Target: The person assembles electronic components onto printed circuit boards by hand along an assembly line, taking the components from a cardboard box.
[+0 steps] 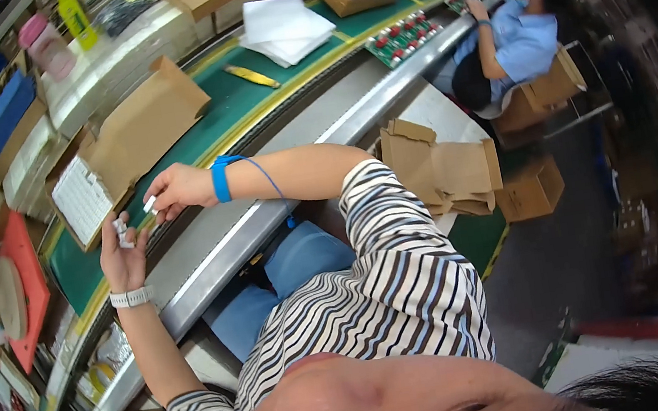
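Observation:
Over the near edge of the green conveyor, my left hand [123, 260] is cupped around several small white pieces [123, 233], too small to make out in kind. My right hand [182, 188] pinches another small white piece [150, 204] between thumb and fingers, just above and right of the left palm. Right beyond both hands lies an open cardboard box [142, 129], its flap folded back, with rows of white pieces [82, 198] inside. A blue wrist strap [221, 178] with a cord circles my right wrist. On my left wrist sits a white watch [133, 298].
The green conveyor [227, 106] carries a yellow cutter-like tool [252, 76], white foam sheets [283, 31] and green circuit boards [404, 38]. A metal rail [226, 249] runs along its near side. A co-worker [511, 37] sits at right. Flattened cardboard [442, 169] lies beside my right elbow.

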A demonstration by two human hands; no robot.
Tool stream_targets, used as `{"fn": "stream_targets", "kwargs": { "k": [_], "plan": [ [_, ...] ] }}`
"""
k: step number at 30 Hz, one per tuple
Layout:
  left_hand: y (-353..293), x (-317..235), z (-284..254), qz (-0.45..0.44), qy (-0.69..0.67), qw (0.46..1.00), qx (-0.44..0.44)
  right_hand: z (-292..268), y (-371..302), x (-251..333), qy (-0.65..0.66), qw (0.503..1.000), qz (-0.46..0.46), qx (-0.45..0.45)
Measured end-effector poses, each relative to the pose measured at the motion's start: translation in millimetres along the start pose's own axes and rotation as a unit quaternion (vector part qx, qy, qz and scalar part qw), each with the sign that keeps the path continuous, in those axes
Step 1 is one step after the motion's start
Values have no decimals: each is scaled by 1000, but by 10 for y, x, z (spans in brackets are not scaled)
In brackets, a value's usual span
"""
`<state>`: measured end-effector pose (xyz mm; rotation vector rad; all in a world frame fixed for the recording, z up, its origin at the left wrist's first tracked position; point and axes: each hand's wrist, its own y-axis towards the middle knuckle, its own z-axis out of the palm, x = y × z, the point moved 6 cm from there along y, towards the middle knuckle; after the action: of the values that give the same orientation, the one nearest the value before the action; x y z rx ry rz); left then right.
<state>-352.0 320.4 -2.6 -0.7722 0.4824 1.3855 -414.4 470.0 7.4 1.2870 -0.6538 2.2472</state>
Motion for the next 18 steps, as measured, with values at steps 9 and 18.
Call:
{"fn": "stream_targets", "kwargs": {
  "k": [9,18],
  "plan": [
    [-6,-56,-122,17,-35,997,-67,8,2,-58,-19,1000,-1,6],
    [-51,-129,-112,55,-20,992,-113,52,0,-26,-23,1000,0,7]
  ]
}}
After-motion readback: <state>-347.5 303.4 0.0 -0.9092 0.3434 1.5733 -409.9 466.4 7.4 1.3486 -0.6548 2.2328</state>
